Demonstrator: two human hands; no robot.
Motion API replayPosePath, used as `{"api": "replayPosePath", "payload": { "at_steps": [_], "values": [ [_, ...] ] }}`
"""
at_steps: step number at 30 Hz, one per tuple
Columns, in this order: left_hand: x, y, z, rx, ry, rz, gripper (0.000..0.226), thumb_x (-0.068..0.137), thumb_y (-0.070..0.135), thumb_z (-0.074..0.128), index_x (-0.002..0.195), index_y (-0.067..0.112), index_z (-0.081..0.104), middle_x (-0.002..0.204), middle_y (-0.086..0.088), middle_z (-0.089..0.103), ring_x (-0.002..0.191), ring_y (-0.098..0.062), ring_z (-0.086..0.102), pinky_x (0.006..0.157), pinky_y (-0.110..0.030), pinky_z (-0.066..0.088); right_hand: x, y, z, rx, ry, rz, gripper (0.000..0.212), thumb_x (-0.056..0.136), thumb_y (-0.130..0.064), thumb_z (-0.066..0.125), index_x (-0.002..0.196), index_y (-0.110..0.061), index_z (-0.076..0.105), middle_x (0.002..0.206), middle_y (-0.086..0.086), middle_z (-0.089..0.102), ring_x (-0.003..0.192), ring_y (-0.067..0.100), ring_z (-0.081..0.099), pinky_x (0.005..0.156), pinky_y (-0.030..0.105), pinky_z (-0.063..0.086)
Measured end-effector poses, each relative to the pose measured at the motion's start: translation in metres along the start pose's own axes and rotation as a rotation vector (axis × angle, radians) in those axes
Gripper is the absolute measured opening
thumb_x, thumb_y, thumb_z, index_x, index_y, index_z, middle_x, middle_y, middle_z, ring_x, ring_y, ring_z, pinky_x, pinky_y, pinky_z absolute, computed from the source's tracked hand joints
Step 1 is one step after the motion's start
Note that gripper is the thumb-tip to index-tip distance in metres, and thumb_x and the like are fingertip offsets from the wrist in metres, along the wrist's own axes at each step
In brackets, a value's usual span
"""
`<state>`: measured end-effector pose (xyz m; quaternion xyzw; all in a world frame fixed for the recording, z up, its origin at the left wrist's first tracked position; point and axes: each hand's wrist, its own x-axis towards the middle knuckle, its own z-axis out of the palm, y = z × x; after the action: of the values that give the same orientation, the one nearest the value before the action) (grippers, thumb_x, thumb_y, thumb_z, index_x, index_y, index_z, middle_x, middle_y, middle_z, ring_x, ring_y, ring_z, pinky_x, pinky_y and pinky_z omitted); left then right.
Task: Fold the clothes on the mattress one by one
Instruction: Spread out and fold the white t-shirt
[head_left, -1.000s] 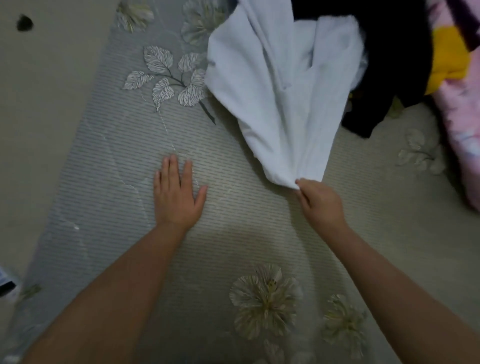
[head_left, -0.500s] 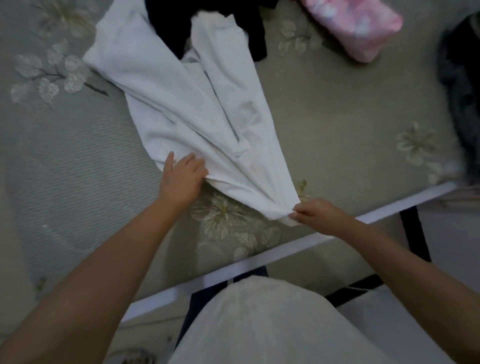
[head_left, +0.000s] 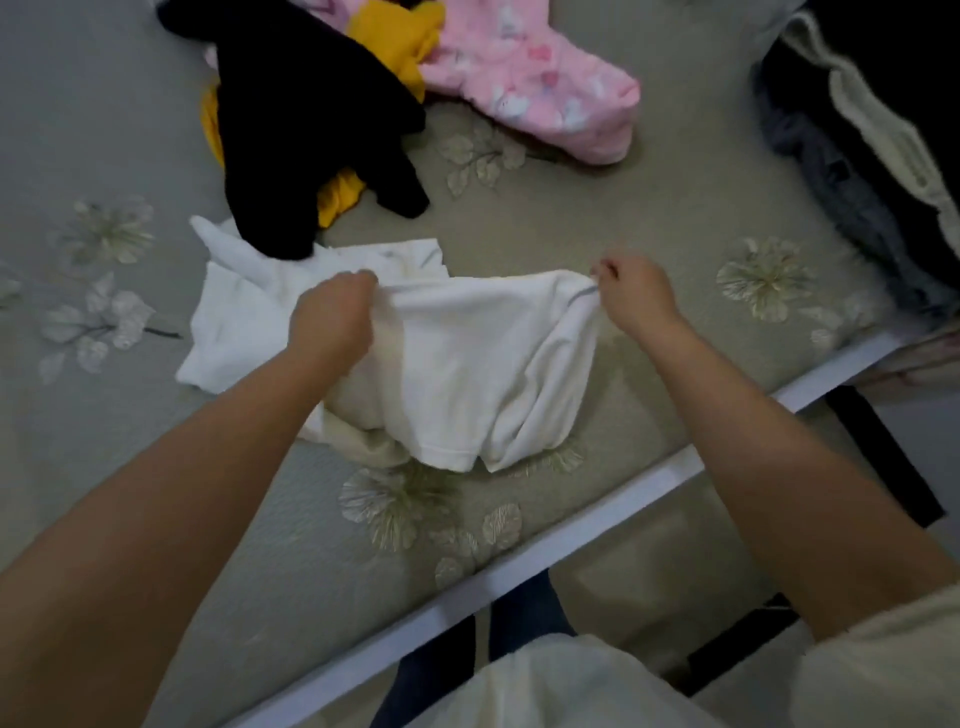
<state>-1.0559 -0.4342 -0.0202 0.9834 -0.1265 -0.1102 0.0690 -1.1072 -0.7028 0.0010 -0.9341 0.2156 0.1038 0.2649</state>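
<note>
Hands hold up a white shirt (head_left: 467, 364) over the mattress (head_left: 649, 234). The left hand (head_left: 332, 322) is curled tight round one top corner, and its fingers are hidden inside the cloth. The right hand (head_left: 636, 299) pinches the other top corner. The shirt hangs down between them, and its bottom part lies bunched on the mattress. Behind the fingers, a black garment (head_left: 311, 124) covers most of a yellow one (head_left: 337, 195). A pink garment (head_left: 535, 88) lies beside them. Dark clothes (head_left: 857, 145) to the right are cut off at the edge.

Bare forearms, cream short-sleeved top (head_left: 571, 686), dark blue trousers (head_left: 524, 603)
</note>
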Motion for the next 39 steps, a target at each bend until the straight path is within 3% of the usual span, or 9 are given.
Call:
{"api": "replayPosePath", "payload": {
  "at_steps": [2, 7, 11, 16, 20, 24, 28, 30, 39],
  "values": [
    [0.018, 0.009, -0.003, 0.034, 0.114, -0.018, 0.051, 0.083, -0.003, 0.049, 0.132, 0.003, 0.037, 0.131, -0.023, 0.042, 0.114, -0.04, 0.044, 0.093, -0.045, 0.037, 0.018, -0.006, 0.007, 0.091, 0.161, -0.009, 0.031, 0.094, -0.008, 0.039, 0.12, -0.001, 0.053, 0.121, 0.019, 0.056, 0.112, 0.031, 0.051, 0.088, 0.032, 0.038],
    [-0.027, 0.04, 0.052, 0.085, -0.011, 0.194, 0.04, 0.089, 0.013, 0.043, 0.129, 0.012, 0.044, 0.136, -0.009, 0.042, 0.124, -0.025, 0.037, 0.096, -0.036, 0.028, 0.011, 0.029, 0.058, -0.152, -0.075, -0.072, 0.042, 0.092, -0.013, 0.046, 0.134, -0.005, 0.042, 0.144, 0.016, 0.033, 0.131, 0.03, 0.031, 0.103, 0.036, 0.029],
    [-0.081, 0.038, 0.09, 0.089, -0.152, 0.17, 0.053, 0.061, 0.024, 0.079, 0.108, 0.005, 0.063, 0.118, -0.012, 0.061, 0.112, -0.028, 0.057, 0.083, -0.041, 0.045, 0.008, 0.048, 0.081, -0.24, -0.245, -0.149, 0.05, 0.091, -0.023, 0.053, 0.137, -0.012, 0.04, 0.151, 0.014, 0.022, 0.136, 0.032, 0.021, 0.109, 0.042, 0.026],
    [-0.096, 0.024, 0.106, 0.126, -0.086, 0.107, 0.062, 0.043, 0.017, 0.089, 0.099, -0.002, 0.068, 0.11, -0.018, 0.066, 0.1, -0.04, 0.062, 0.078, -0.054, 0.048, -0.025, 0.032, 0.125, -0.344, -0.298, -0.904, 0.058, 0.051, -0.023, 0.087, 0.104, -0.009, 0.069, 0.116, 0.021, 0.062, 0.107, 0.041, 0.058, 0.086, 0.057, 0.044],
    [-0.1, 0.007, 0.105, 0.024, -0.011, 0.01, 0.062, 0.046, 0.003, 0.087, 0.104, -0.004, 0.066, 0.113, -0.029, 0.06, 0.102, -0.052, 0.055, 0.081, -0.061, 0.044, -0.039, 0.018, 0.147, -0.407, -0.281, -1.064, 0.039, 0.033, -0.009, 0.089, 0.068, -0.011, 0.072, 0.074, 0.009, 0.069, 0.067, 0.024, 0.067, 0.067, 0.034, 0.054],
    [-0.107, -0.016, 0.101, -0.021, 0.028, -0.01, 0.061, 0.039, -0.006, 0.085, 0.098, -0.005, 0.067, 0.109, -0.034, 0.059, 0.097, -0.051, 0.058, 0.077, -0.06, 0.047, -0.018, 0.019, 0.127, -0.2, -0.329, -1.065, 0.022, 0.044, 0.009, 0.082, 0.048, 0.0, 0.062, 0.046, 0.011, 0.055, 0.04, 0.023, 0.054, 0.043, 0.025, 0.048],
    [-0.109, -0.029, 0.087, -0.013, 0.097, 0.156, 0.014, 0.059, -0.011, 0.068, 0.072, -0.007, 0.069, 0.099, -0.031, 0.065, 0.093, -0.053, 0.059, 0.072, -0.062, 0.049, -0.004, 0.026, 0.069, -0.154, -0.304, -1.02, 0.009, 0.06, 0.007, 0.074, 0.058, 0.005, 0.066, 0.052, 0.016, 0.06, 0.046, 0.025, 0.06, 0.048, 0.031, 0.053],
    [-0.103, -0.031, 0.077, -0.022, 0.213, 0.244, 0.016, 0.072, -0.003, 0.054, 0.069, -0.008, 0.069, 0.094, -0.03, 0.066, 0.089, -0.054, 0.059, 0.073, -0.064, 0.048, 0.004, 0.03, 0.038, -0.193, -0.269, -0.991, 0.009, 0.062, 0.009, 0.073, 0.061, 0.006, 0.065, 0.054, 0.016, 0.061, 0.048, 0.027, 0.06, 0.05, 0.033, 0.052],
    [-0.036, -0.018, 0.02, -0.049, 0.479, 0.199, 0.023, 0.079, -0.009, 0.044, 0.074, -0.011, 0.067, 0.095, -0.035, 0.063, 0.091, -0.057, 0.057, 0.081, -0.066, 0.04, 0.07, 0.069, -0.067, -0.051, 0.263, -0.372, 0.012, 0.084, 0.0, 0.059, 0.085, 0.011, 0.063, 0.082, 0.029, 0.063, 0.077, 0.039, 0.06, 0.064, 0.026, 0.032]
  ]
}}
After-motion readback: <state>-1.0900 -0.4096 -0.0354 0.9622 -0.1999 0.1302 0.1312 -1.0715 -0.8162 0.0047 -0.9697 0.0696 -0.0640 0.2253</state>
